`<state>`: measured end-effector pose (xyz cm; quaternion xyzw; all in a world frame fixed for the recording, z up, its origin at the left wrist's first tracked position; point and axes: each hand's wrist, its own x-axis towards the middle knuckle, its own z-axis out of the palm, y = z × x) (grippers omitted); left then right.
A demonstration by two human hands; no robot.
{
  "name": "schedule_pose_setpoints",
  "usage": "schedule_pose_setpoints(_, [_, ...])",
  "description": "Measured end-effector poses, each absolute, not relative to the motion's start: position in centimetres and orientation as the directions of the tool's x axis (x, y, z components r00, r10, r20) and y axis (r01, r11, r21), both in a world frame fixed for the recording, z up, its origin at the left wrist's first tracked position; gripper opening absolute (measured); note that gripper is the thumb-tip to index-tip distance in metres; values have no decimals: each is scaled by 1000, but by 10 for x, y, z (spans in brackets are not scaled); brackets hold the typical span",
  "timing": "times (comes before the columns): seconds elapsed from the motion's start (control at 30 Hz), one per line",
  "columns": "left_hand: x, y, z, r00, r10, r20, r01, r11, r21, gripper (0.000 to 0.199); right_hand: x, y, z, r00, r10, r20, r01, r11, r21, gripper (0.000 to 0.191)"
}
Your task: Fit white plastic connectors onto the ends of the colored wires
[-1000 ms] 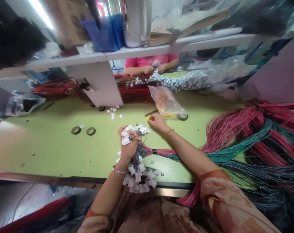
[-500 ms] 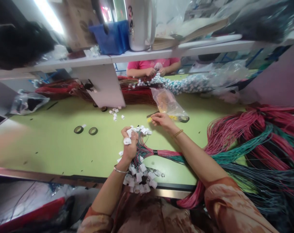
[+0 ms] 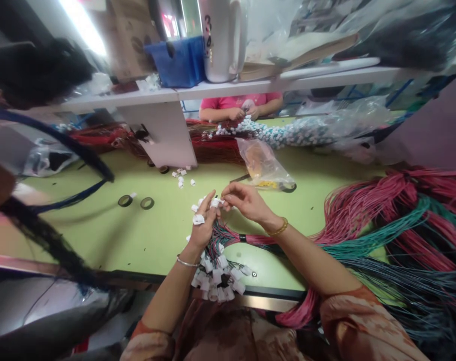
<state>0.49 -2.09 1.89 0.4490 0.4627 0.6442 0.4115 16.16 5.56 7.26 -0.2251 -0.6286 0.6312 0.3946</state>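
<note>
The green counter [image 3: 164,228] carries a wire bundle [image 3: 258,240] nearer than the plastic bag [image 3: 264,161]; fingers of the left hand [image 3: 202,231] clamp white connectors [image 3: 215,203], those of the right hand [image 3: 247,201] pinched together there.

Landmark: blue bin [image 3: 177,61]. Overall exposure moderately bright. Visible source: lamp [image 3: 83,27], left of the bin, burnt out to a white streak with hazy bloom. Bench [image 3: 164,230], below the bin: fairly even light, dimmer toward its far side; soft diffuse shadow, lower left of the bin. Pale glare at the bench's far left. Bright reflection on metal edge [image 3: 267,302], well below and right of the bin; small glints on plastic bag [image 3: 263,163], lower right. White plugs [image 3: 213,281], below the bin, pale with little surface detail. Dark cables [image 3: 51,240], lower left, strongly blurred. Outer areas smeared, stretched; shelf [image 3: 198,91], directly under the bin, appears bowed.
</note>
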Motion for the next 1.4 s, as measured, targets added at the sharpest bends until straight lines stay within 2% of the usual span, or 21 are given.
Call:
schedule_pose_setpoints(0.1, [7, -22, 26, -234, 951, 201, -163, -242, 956, 41, 159, 47, 77, -529, 760, 378, -90, 393, -915, 10])
schedule_pose_setpoints(0.17, [9, -23, 31, -249, 945, 213, -157, -256, 954, 34, 159, 43, 79, -491, 708, 508, 17, 591, -807, 8])
schedule_pose_setpoints(0.23, [9, -24, 34, -250, 942, 224, -148, -266, 952, 31, 158, 40, 79, -483, 645, 593, 75, 705, -706, 11])
schedule_pose_setpoints(0.3, [8, -24, 33, -245, 941, 233, -146, -274, 951, 30, 158, 38, 79, -486, 614, 622, 84, 741, -666, 12])
schedule_pose_setpoints(0.6, [3, -20, 22, -247, 923, 294, -65, -318, 946, 33, 156, 33, 78, -512, 623, 592, 107, 730, -675, 8])
schedule_pose_setpoints(0.83, [4, -21, 22, -288, 899, 329, -2, -344, 939, 31, 156, 32, 77, -554, 593, 584, 204, 777, -595, 9])
schedule_pose_setpoints(1.0, [3, -19, 18, -393, 873, 288, -29, -324, 946, 32, 146, 16, 68, -574, 582, 575, 261, 797, -545, 30])
schedule_pose_setpoints(1.1, [1, -20, 19, -425, 860, 282, 3, -311, 950, 30, 139, 10, 62, -567, 548, 615, 216, 819, -531, 36])
schedule_pose_setpoints(1.17, [-1, -20, 22, -410, 863, 295, 73, -291, 954, 27, 140, 21, 57, -535, 602, 592, 172, 764, -621, 33])
schedule_pose_setpoints(1.27, [-1, -20, 24, -404, 848, 343, 215, -277, 937, 24, 151, 64, 44, -412, 782, 467, 206, 579, -789, 20])
schedule_pose_setpoints(1.33, [0, -20, 26, -449, 826, 341, 224, -265, 938, 26, 164, 99, 32, -294, 877, 381, 379, 473, -796, 17])
schedule_pose_setpoints(1.4, [2, -19, 27, -488, 829, 273, 112, -251, 962, 32, 175, 129, 19, -252, 932, 261, 590, 362, -722, 20])
